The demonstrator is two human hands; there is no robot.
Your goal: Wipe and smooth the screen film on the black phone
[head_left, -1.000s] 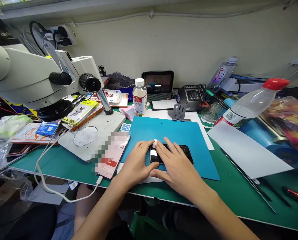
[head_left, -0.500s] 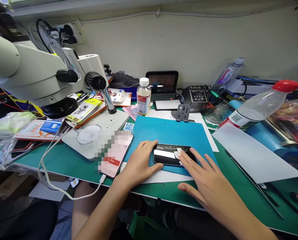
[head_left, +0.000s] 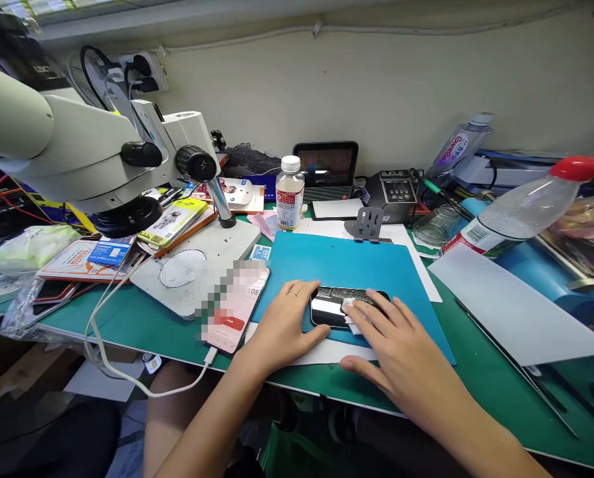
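Observation:
A black glossy smartphone (head_left: 327,318) lies flat on the blue mat (head_left: 361,259), its screen reflecting a bright strip. My left hand (head_left: 290,325) steadies its left end, fingers at the far corner and thumb along the near side. With spread fingers, my right hand (head_left: 401,338) presses a small crumpled white wipe (head_left: 349,305) onto the glass. The right thumb sticks out over the near edge of the mat. Part of the phone's right end is hidden beneath that hand.
Left of the mat lies a lit phone (head_left: 234,322) on a white charging cable (head_left: 177,392). A microscope (head_left: 92,153) overhangs the left side. Behind stands a small bottle (head_left: 290,199). To the right are a red-capped bottle (head_left: 521,206), white sheet (head_left: 521,305) and thin tools.
My right hand has slid leftward across the phone, dragging the wipe toward the middle of the screen. My left hand keeps its place at the phone's left end. The view has shifted slightly.

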